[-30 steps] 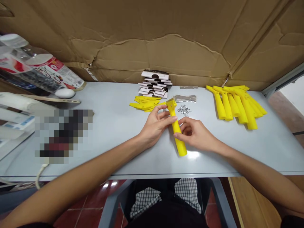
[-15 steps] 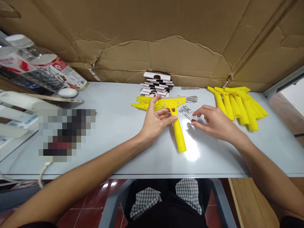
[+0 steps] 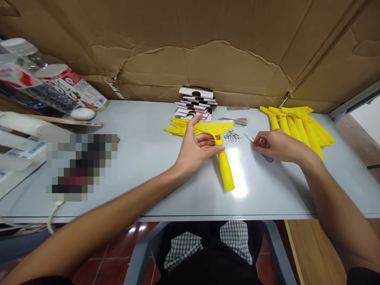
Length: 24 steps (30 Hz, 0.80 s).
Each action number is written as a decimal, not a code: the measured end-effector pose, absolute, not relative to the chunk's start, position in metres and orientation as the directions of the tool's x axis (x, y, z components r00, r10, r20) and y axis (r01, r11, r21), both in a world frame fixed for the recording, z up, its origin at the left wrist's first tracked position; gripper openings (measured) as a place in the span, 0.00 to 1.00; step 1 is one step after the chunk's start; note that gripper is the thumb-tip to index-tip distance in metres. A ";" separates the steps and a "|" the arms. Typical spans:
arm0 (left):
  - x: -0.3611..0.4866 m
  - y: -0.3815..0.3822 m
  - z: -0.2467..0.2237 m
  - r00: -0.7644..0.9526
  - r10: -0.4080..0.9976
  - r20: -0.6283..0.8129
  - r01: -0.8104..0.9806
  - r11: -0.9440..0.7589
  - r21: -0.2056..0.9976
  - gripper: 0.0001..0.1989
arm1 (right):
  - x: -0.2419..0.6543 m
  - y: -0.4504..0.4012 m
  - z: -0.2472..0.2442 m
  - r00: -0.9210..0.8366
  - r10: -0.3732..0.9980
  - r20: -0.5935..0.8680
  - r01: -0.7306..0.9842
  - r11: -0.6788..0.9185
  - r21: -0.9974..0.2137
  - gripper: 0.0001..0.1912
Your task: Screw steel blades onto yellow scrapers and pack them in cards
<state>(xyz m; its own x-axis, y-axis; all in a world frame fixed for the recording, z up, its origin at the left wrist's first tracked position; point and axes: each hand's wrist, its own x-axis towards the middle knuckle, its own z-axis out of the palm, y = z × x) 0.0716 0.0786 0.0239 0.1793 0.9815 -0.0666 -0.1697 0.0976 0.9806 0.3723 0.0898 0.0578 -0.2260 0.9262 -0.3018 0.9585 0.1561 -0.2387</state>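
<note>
In the head view, my left hand [image 3: 194, 152] grips a yellow scraper [image 3: 226, 170] by the neck, thumb in front and fingers behind. Two screw heads show on its wide head, and a thin blade edge lies along the top. My right hand [image 3: 276, 145] is closed around a screwdriver [image 3: 249, 137]; its metal shaft points up and left, and part of a purplish handle shows below the fingers. Between the hands lies a pile of small screws or nuts [image 3: 233, 136], too small to tell which. Metal blades [image 3: 240, 122] lie just behind the pile.
More yellow scrapers [image 3: 308, 122] lie overlapped at right, others [image 3: 175, 127] behind my left hand. A stack of white-and-black packets [image 3: 196, 101] stands against the cardboard [image 3: 190, 59]. Bottles [image 3: 68, 85] and a blurred-out object [image 3: 86, 166] with a cable are at left.
My right hand has moved right, away from the small metal pieces, and its fingers have closed round the screwdriver. My left hand still holds the scraper in nearly the same place.
</note>
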 end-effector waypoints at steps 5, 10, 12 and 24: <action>0.073 0.077 0.025 0.189 0.980 -0.061 -0.198 0.099 0.975 0.65 | 0.372 0.098 0.045 -0.121 0.984 -0.134 0.964 0.085 -0.252 0.10; 0.074 0.076 0.024 0.189 0.981 -0.051 -0.203 0.090 0.975 0.63 | 0.368 0.098 0.042 -0.141 0.987 -0.073 0.952 0.115 -0.283 0.15; 0.074 0.076 0.023 0.191 0.980 -0.054 -0.199 0.092 0.976 0.63 | 0.368 0.097 0.044 -0.136 0.988 -0.069 0.954 0.112 -0.278 0.17; 0.074 0.078 0.020 0.193 0.980 -0.057 -0.181 0.092 0.979 0.61 | 0.342 0.076 0.060 -0.158 0.987 -0.017 0.935 0.144 -0.325 0.18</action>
<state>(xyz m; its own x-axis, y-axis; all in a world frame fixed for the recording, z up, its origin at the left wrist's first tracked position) 0.0745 0.0779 0.0202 0.1927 0.9796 -0.0566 -0.1812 0.0922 0.9791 0.3417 0.0762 0.0595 -0.1581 0.9873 -0.0166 0.9346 0.1442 -0.3253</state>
